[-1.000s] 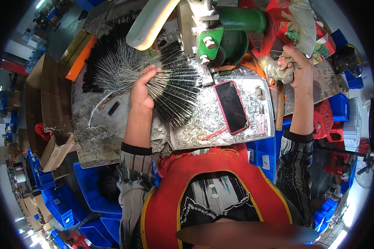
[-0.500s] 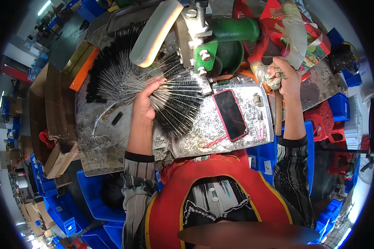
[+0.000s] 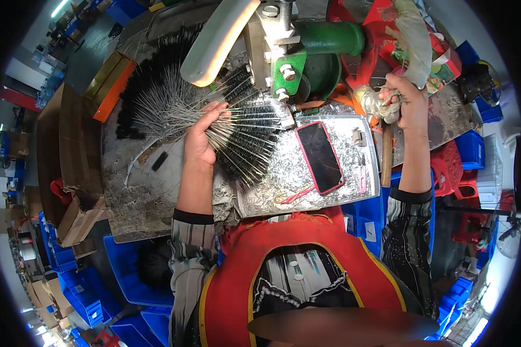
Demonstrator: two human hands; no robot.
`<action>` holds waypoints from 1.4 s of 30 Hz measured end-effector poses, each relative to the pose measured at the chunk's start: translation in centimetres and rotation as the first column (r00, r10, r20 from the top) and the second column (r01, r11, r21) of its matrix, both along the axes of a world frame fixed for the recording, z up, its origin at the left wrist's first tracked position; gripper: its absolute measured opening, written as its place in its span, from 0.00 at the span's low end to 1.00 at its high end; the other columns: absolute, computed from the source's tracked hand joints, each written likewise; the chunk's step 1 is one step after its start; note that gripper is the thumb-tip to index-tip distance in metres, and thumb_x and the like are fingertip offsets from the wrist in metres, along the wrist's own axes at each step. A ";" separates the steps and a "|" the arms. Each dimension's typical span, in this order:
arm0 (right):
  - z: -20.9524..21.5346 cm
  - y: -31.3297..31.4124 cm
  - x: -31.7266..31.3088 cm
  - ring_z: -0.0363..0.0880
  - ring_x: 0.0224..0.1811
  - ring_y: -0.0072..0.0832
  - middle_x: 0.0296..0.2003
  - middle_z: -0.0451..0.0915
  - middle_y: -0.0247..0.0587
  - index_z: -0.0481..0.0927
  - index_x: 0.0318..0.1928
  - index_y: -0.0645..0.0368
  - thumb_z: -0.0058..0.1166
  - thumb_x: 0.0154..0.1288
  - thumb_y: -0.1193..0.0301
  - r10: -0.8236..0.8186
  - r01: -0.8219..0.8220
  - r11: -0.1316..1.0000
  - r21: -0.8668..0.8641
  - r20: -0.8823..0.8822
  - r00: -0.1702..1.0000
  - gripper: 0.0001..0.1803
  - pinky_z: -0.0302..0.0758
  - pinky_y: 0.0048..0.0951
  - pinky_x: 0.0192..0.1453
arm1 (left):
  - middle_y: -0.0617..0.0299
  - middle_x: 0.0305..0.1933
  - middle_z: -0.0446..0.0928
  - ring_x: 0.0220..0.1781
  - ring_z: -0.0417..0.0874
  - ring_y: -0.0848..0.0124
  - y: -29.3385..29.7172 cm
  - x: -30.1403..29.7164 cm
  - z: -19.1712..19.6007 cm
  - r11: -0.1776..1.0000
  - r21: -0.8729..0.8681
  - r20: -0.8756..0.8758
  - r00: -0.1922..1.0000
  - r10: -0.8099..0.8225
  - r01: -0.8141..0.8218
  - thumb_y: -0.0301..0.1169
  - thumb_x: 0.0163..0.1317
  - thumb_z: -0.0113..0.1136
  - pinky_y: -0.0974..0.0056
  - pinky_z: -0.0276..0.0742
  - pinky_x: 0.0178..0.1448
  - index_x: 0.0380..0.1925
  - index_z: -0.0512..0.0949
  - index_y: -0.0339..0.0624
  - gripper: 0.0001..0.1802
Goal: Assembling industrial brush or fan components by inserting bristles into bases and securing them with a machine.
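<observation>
My left hand [image 3: 200, 141] is closed round a fanned bundle of thin twisted-wire brushes [image 3: 246, 141]. Their black bristled ends spread to the right, toward the metal block of a green bench press [image 3: 330, 39]. Beyond that hand lies a large heap of similar black-bristled wire brushes [image 3: 150, 87], bare wire stems inward. On the right, my right hand [image 3: 412, 107] has its fingers curled round a cloth-wrapped knob [image 3: 377, 104] beside the press. A white lamp [image 3: 220, 43] hangs over the heap and hides part of it.
A red-cased phone [image 3: 319, 159] lies on a shiny metal sheet [image 3: 255, 202] with a small pink-handled tool [image 3: 362, 176]. A wooden handle [image 3: 386, 156] stands near the sheet's right edge. Cardboard boxes [image 3: 69, 144] and an orange box [image 3: 113, 89] sit left; blue bins [image 3: 130, 272] surround the bench.
My right hand and the wrapped knob have shifted slightly to the right. My left hand keeps its hold on the brushes in nearly the same place. The view has shifted a little.
</observation>
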State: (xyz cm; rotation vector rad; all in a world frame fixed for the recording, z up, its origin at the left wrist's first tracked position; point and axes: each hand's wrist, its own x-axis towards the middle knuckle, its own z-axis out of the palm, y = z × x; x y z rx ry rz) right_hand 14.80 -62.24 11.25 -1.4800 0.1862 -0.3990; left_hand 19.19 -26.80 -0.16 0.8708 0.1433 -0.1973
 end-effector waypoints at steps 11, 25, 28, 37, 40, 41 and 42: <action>-5.3 0.6 0.9 0.70 0.18 0.23 0.18 0.72 0.42 0.73 0.24 0.67 0.48 0.50 0.77 -0.098 0.096 0.995 0.017 0.222 0.970 0.04 0.66 0.21 0.24 | 0.53 0.34 0.75 0.35 0.77 0.65 0.0 -0.2 0.7 0.997 0.022 -0.042 0.996 -0.077 0.078 0.20 0.47 0.53 0.64 0.74 0.40 0.38 0.70 0.31 0.16; -2.7 0.4 0.3 0.74 0.17 0.27 0.19 0.74 0.42 0.74 0.28 0.67 0.54 0.45 0.77 -0.074 0.066 0.994 0.086 0.095 0.993 0.07 0.68 0.22 0.19 | 0.51 0.37 0.74 0.40 0.76 0.63 -0.7 -1.1 -0.1 0.986 -0.122 0.049 0.992 0.117 -0.111 0.21 0.47 0.53 0.63 0.72 0.46 0.43 0.66 0.29 0.19; -3.0 0.4 0.2 0.74 0.18 0.27 0.19 0.73 0.42 0.73 0.28 0.67 0.54 0.45 0.77 -0.097 0.090 0.993 0.074 0.094 0.991 0.08 0.68 0.22 0.18 | 0.51 0.37 0.74 0.39 0.76 0.63 -1.2 -0.7 -0.2 0.983 -0.134 0.026 0.991 0.133 -0.128 0.20 0.47 0.53 0.63 0.71 0.46 0.42 0.66 0.29 0.19; 1.7 0.2 0.3 0.68 0.13 0.25 0.12 0.68 0.39 0.70 0.18 0.62 0.53 0.45 0.72 0.018 -0.019 1.000 -0.014 -0.045 0.999 0.08 0.65 0.23 0.20 | 0.50 0.36 0.75 0.36 0.77 0.64 -1.9 -0.3 1.0 0.979 -0.063 0.004 0.981 0.194 -0.193 0.18 0.46 0.53 0.64 0.74 0.43 0.41 0.67 0.27 0.19; 2.0 0.5 0.1 0.67 0.14 0.26 0.11 0.67 0.38 0.69 0.17 0.62 0.53 0.45 0.72 0.033 -0.035 0.999 -0.019 -0.089 0.995 0.08 0.65 0.24 0.21 | 0.50 0.36 0.74 0.36 0.77 0.64 -2.0 -0.1 1.0 0.981 -0.056 0.002 0.982 0.187 -0.187 0.18 0.46 0.54 0.64 0.74 0.43 0.41 0.67 0.27 0.19; 1.3 0.3 0.0 0.68 0.15 0.26 0.12 0.68 0.38 0.70 0.17 0.62 0.52 0.46 0.72 -0.036 0.036 0.999 -0.017 -0.026 0.999 0.08 0.65 0.24 0.22 | 0.50 0.36 0.74 0.36 0.77 0.64 -2.2 0.0 1.0 0.982 -0.055 0.003 0.983 0.182 -0.182 0.18 0.46 0.54 0.64 0.74 0.43 0.41 0.67 0.27 0.19; 0.3 0.3 0.1 0.69 0.16 0.26 0.13 0.69 0.39 0.71 0.18 0.63 0.52 0.46 0.72 -0.099 0.100 0.995 -0.009 0.037 0.994 0.08 0.66 0.24 0.24 | 0.50 0.36 0.74 0.36 0.77 0.64 -2.1 0.0 0.9 0.981 -0.055 -0.002 0.983 0.185 -0.185 0.18 0.46 0.54 0.64 0.74 0.43 0.41 0.67 0.27 0.19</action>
